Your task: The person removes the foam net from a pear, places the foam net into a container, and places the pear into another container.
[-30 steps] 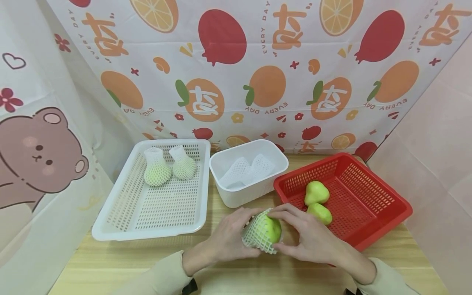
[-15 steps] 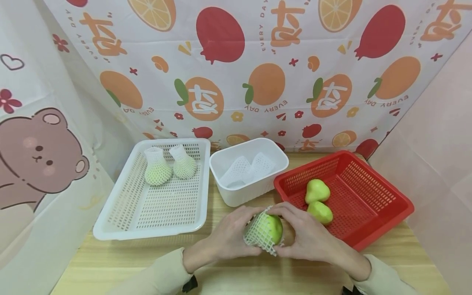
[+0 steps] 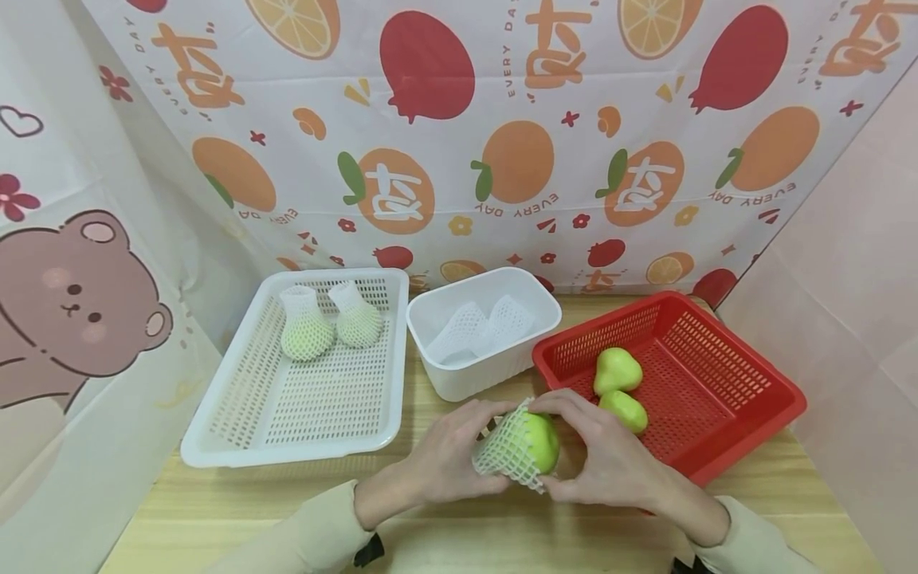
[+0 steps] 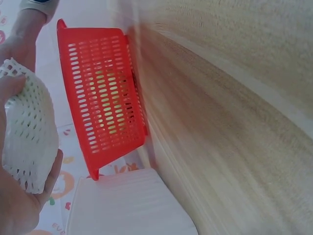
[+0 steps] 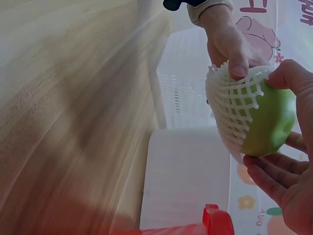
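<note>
In the head view a green pear (image 3: pixel 545 442) sits partly inside a white foam net sleeve (image 3: pixel 508 448), its rounded end bare on the right. My left hand (image 3: pixel 448 454) grips the sleeved side, thumb below and fingers above. At the sleeve's open edge, my right hand (image 3: pixel 610 454) pinches the netting between thumb and fingers, around the pear's bare end. The right wrist view shows the right thumb (image 5: pixel 288 76) at the net's rim, with the fingertips under the pear. Both hands hold the pear above the wooden table (image 3: pixel 459 530).
A white basket (image 3: pixel 390 414) on the left holds two pears in net sleeves (image 3: pixel 307 335). Behind my hands stands a white bin (image 3: pixel 459 387) with foam sleeves (image 3: pixel 466 327) inside. The red basket (image 3: pixel 760 430) on the right contains two bare pears (image 3: pixel 618 371). A printed cloth hangs behind.
The pear and the sleeve's open edge have shifted slightly right, and more of the pear's green end shows. Both hands keep their hold with small finger movements.
</note>
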A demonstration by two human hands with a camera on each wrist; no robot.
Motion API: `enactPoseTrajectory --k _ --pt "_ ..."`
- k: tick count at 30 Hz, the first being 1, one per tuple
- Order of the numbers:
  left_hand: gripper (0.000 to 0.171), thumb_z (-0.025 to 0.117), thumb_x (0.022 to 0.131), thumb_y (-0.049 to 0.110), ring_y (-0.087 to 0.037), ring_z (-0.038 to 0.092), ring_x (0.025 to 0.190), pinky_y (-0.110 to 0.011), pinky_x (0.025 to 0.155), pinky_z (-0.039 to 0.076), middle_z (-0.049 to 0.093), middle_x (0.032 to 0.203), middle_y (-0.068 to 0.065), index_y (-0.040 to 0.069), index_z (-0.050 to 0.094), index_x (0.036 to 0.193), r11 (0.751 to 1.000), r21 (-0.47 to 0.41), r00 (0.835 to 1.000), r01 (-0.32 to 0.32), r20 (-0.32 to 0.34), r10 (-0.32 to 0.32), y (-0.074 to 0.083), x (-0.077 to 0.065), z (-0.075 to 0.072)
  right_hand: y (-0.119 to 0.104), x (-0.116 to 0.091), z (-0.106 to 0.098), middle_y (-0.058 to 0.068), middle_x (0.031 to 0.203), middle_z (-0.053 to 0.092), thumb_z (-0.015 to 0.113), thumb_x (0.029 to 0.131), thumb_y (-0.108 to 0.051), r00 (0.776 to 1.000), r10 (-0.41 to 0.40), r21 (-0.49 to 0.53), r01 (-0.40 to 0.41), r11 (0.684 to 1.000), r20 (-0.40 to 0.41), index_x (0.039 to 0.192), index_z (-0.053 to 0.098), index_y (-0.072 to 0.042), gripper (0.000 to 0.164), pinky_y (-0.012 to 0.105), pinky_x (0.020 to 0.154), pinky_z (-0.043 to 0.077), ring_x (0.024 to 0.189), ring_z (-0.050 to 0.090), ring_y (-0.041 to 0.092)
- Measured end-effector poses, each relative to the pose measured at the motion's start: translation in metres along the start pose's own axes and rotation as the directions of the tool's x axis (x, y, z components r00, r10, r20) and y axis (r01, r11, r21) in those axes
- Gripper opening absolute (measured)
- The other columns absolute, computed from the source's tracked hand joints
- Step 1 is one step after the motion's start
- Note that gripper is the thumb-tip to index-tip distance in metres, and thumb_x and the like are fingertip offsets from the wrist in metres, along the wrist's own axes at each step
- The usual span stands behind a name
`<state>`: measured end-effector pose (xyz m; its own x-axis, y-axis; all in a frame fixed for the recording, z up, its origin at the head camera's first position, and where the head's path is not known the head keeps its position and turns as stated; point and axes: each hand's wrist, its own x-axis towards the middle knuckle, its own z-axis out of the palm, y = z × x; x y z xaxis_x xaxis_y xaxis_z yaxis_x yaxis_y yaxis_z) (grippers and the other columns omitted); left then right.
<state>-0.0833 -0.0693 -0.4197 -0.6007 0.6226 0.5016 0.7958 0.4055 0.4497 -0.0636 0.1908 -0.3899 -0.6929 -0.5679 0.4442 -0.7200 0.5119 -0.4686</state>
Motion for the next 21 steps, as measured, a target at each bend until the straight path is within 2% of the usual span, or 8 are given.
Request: enactPoseTrajectory --k 7,15,21 --pt "0.085 0.096 0.071 0.029 -0.009 0.067 0.1 -0.019 0.083 0.057 0.072 0.13 -0.002 0.006 0.058 0.143 1.0 0.011 1.0 -0.01 -0.013 0.01 -0.002 -0.001 0.0 0.002 -0.001 -0.008 -0.006 0.133 0.065 0.096 0.062 -0.022 1.0 0.006 -0.028 -0.006 1.0 -0.011 0.138 0.059 -0.021 0.084 0.033 0.095 0.063 0.115 0.067 0.01" --pt "0.079 0.095 0.074 0.029 -0.01 0.068 0.111 -0.022 0.09 0.058 0.072 0.131 0.002 0.011 0.059 0.142 1.0 0.014 1.0 0.0 -0.026 0.0 -0.003 -0.004 -0.001 0.005 -0.002 -0.027 -0.009 0.135 0.064 0.1 0.061 -0.025 0.999 0.044 -0.063 -0.045 0.997 -0.019 0.135 0.059 -0.02 0.085 0.032 0.093 0.064 0.113 0.067 0.007" --pt "0.074 0.093 0.076 0.029 -0.009 0.068 0.112 -0.024 0.089 0.059 0.072 0.13 0.004 0.014 0.06 0.141 1.0 0.015 0.999 0.012 -0.036 -0.011 -0.005 -0.006 -0.003 0.011 -0.003 -0.042 -0.008 0.132 0.065 0.1 0.06 -0.026 0.999 0.05 -0.141 -0.052 0.989 -0.016 0.135 0.06 -0.02 0.085 0.032 0.089 0.064 0.108 0.067 0.009"
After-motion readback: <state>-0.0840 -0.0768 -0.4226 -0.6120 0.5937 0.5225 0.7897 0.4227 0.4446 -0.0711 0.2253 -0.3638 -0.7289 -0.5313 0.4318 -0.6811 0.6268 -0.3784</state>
